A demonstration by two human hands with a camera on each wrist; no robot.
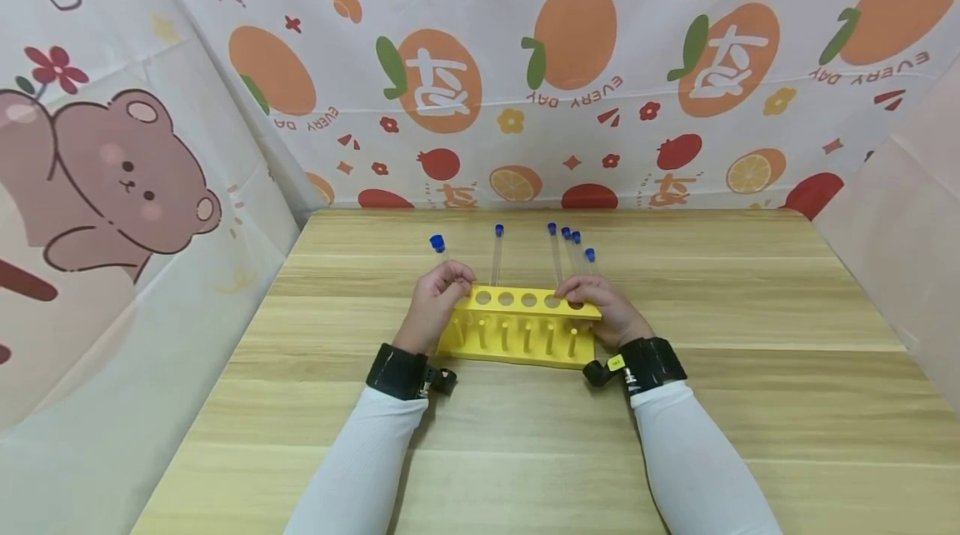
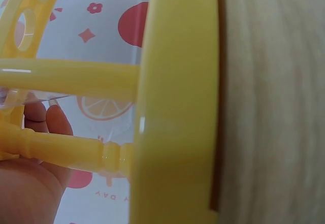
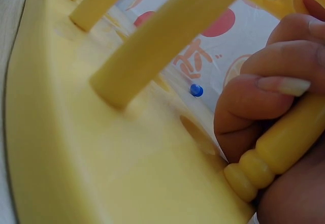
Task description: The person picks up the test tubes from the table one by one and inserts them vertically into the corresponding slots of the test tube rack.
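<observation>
A yellow test tube rack (image 1: 517, 356) stands on the table, with a row of holes in its upper board and upright pegs below. At its left end my left hand (image 1: 435, 302) pinches a clear test tube with a blue cap (image 1: 437, 243); the tube leans, and its middle is hidden by the fingers. In the left wrist view a clear piece of tube (image 2: 30, 98) shows between the yellow posts, by the left fingers (image 2: 58, 120). My right hand (image 1: 603, 310) grips the rack's right end, fingers curled round the end post (image 3: 289, 137).
Behind the rack, several blue-capped test tubes lie on the wooden table (image 1: 750, 402), one near the middle (image 1: 498, 256) and a group to the right (image 1: 556, 252). A fruit-print cloth (image 1: 480, 152) hangs at the table's back edge, and a bear-print cloth (image 1: 150, 177) hangs on the left.
</observation>
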